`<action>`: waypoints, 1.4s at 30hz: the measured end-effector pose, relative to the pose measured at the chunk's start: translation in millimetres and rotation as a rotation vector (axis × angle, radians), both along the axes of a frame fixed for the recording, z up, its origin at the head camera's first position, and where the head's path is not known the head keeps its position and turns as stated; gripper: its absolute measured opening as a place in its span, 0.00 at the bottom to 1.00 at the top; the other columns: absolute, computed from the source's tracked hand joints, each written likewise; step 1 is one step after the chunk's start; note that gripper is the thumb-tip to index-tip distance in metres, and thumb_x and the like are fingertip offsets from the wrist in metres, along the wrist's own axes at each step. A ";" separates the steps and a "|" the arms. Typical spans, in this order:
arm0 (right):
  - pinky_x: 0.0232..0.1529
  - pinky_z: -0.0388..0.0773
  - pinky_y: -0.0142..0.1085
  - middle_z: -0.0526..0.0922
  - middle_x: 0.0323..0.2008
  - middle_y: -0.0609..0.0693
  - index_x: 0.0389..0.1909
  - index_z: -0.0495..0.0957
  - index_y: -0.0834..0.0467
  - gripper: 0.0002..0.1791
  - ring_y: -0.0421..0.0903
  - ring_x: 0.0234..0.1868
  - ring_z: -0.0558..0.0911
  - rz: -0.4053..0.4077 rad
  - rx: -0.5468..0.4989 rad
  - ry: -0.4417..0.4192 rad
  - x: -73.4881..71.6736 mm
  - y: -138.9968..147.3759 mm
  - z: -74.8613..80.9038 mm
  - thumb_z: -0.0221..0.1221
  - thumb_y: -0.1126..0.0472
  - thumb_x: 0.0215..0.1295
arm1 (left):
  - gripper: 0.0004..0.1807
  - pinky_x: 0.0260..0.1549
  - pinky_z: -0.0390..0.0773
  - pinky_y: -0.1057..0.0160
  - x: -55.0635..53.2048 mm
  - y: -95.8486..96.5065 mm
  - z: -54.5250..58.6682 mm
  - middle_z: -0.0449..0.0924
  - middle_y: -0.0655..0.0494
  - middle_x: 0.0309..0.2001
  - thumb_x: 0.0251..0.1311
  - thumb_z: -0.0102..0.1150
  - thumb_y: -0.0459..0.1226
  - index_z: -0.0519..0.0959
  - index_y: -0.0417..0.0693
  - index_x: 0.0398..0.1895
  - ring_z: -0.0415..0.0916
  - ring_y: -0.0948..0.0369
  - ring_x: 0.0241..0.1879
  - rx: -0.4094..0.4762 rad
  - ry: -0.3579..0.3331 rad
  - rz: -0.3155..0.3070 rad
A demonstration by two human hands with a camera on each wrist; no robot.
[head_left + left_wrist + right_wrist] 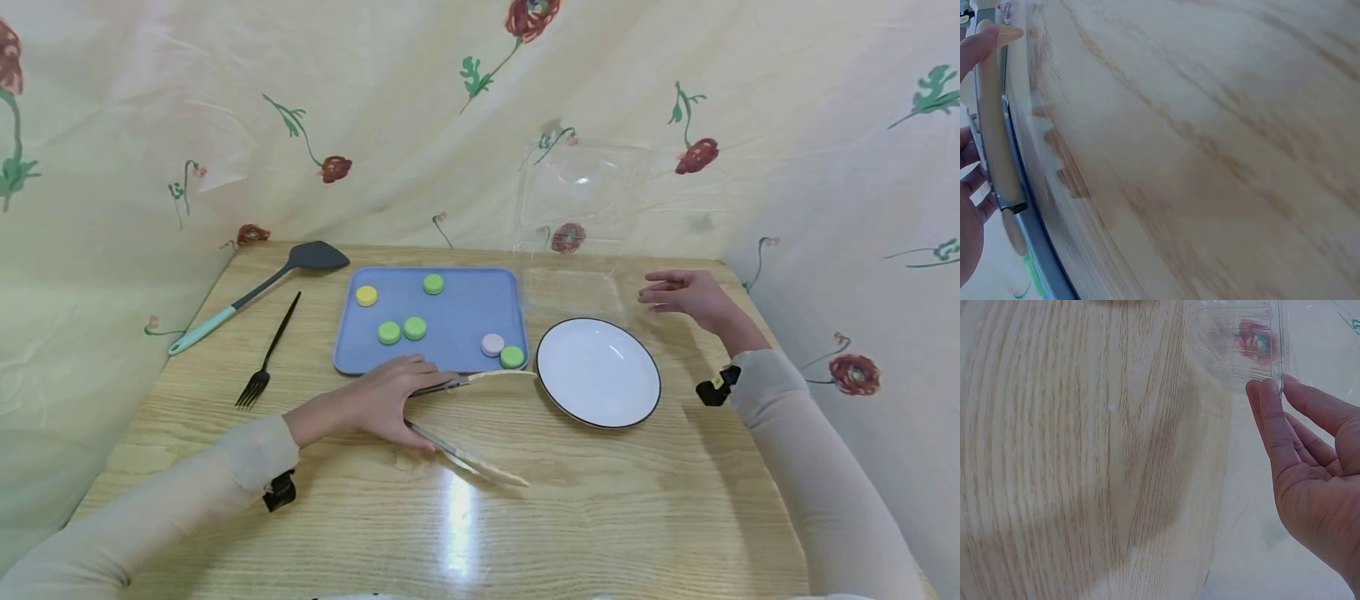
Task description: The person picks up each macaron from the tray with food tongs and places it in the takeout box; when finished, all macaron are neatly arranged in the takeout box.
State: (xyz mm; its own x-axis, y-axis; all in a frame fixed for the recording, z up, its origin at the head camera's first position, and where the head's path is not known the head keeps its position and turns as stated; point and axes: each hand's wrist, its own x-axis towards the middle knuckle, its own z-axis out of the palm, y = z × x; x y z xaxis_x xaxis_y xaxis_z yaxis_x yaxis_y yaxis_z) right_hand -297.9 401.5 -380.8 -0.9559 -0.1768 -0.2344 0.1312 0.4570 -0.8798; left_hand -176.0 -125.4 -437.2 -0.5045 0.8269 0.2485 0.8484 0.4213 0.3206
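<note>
wooden tabletop (615, 508) bears the tray (468, 304), flowered cloth (420, 125) hangs behind it, left hand (386, 396) grips tongs (456, 452), right hand (693, 298) pinches clear container (583, 196).

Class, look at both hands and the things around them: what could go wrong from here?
The tongs, spread wide in the left hand, have one end beside the plate; a swing might knock it.

The pink disc and a green disc sit together in a corner of the tray, so the tongs may catch both.

The right hand pinches the edge of the box; a tug could tip it.
</note>
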 end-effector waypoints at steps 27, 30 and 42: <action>0.50 0.84 0.36 0.90 0.42 0.40 0.74 0.54 0.76 0.35 0.33 0.43 0.88 0.004 -0.047 -0.036 0.1 -0.5 1.7 0.57 0.69 0.74 | 0.53 0.22 0.73 0.62 -28.9 -39.0 54.3 0.71 0.48 0.60 0.54 0.72 0.61 0.62 0.50 0.78 0.69 0.63 0.21 0.007 -0.055 0.358; 0.50 0.84 0.35 0.90 0.42 0.40 0.75 0.54 0.75 0.35 0.32 0.43 0.88 0.008 -0.042 -0.036 0.3 -0.3 1.0 0.57 0.69 0.74 | 0.55 0.25 0.76 0.57 -34.4 -45.4 58.9 0.72 0.44 0.64 0.50 0.73 0.63 0.64 0.48 0.77 0.77 0.57 0.26 -0.015 -0.025 0.397; 0.58 0.81 0.45 0.89 0.42 0.36 0.75 0.56 0.73 0.32 0.31 0.45 0.87 0.020 0.034 -0.016 -0.1 1.5 1.9 0.55 0.66 0.77 | 0.54 0.14 0.57 0.64 -54.0 -68.7 72.5 0.67 0.37 0.73 0.53 0.67 0.67 0.65 0.50 0.78 0.52 0.65 0.10 -0.157 0.007 0.482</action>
